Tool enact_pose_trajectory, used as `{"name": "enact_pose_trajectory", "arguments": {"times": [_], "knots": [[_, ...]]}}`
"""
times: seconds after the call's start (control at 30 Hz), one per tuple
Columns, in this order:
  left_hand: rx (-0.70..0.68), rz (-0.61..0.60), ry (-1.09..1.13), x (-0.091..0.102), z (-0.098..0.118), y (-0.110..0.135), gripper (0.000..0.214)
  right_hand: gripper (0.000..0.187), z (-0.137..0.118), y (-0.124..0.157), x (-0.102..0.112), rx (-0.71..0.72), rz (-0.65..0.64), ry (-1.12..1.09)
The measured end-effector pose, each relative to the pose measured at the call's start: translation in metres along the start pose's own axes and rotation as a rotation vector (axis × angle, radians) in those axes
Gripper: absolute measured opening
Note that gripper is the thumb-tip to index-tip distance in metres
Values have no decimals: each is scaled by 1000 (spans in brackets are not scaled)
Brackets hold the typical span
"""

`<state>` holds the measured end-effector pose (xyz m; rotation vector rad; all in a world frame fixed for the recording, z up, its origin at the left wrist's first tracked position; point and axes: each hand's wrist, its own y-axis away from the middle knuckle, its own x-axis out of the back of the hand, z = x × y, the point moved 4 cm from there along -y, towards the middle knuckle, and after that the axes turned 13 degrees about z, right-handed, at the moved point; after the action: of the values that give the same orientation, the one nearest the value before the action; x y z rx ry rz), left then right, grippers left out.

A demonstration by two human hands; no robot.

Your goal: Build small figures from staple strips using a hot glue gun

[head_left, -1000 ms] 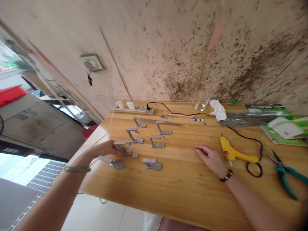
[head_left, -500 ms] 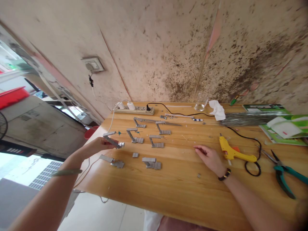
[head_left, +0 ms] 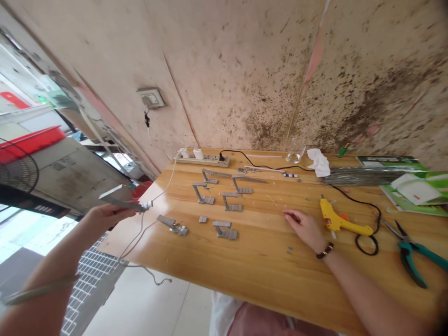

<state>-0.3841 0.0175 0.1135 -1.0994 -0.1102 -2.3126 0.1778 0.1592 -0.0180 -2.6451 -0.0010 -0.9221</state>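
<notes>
My left hand [head_left: 107,217] is closed on a small grey angular model [head_left: 122,200], made of a slanted post, a top arm and a pale base. It is lifted off at the table's left edge, with a tiny teal bit near the arm's end. Several similar grey models stand on the table, among them one at the front [head_left: 224,231] and one tilted over [head_left: 173,225]. A small grey block [head_left: 203,219] lies between those two. My right hand [head_left: 303,228] rests on the wood with fingers loosely extended, holding nothing.
A yellow glue gun [head_left: 345,221] and teal-handled pliers [head_left: 408,245] lie at the right. Behind are a power strip [head_left: 206,160], a glass [head_left: 294,156], tissue [head_left: 318,163] and a bundle of thin wires [head_left: 367,175]. Cords hang over the left edge; a fan [head_left: 21,163] stands beyond.
My left hand has carried the grey model leftward, from above the tabletop to its left edge. The view has turned slightly left. My right hand stays in place.
</notes>
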Motion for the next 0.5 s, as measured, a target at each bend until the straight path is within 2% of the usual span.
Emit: {"name": "enact_pose_trajectory", "arguments": {"times": [0.07, 0.23, 0.33, 0.37, 0.43, 0.5], "knots": [[26, 42, 82, 11, 1, 16, 54, 26, -7, -1, 1, 30, -33, 67], [-6, 88, 37, 24, -8, 61, 48, 28, -43, 12, 2, 226, -207, 274], [-23, 30, 15, 15, -23, 92, 42, 22, -81, 42, -5, 352, -348, 348], [-47, 44, 11, 12, -28, 102, 39, 20, -95, 55, -10, 388, -401, 348], [-52, 32, -10, 2, -41, 124, 37, 16, -127, 83, -25, 481, -527, 247], [-8, -16, 11, -10, -56, 145, 43, 13, -160, 105, -43, 625, -589, 84]]}}
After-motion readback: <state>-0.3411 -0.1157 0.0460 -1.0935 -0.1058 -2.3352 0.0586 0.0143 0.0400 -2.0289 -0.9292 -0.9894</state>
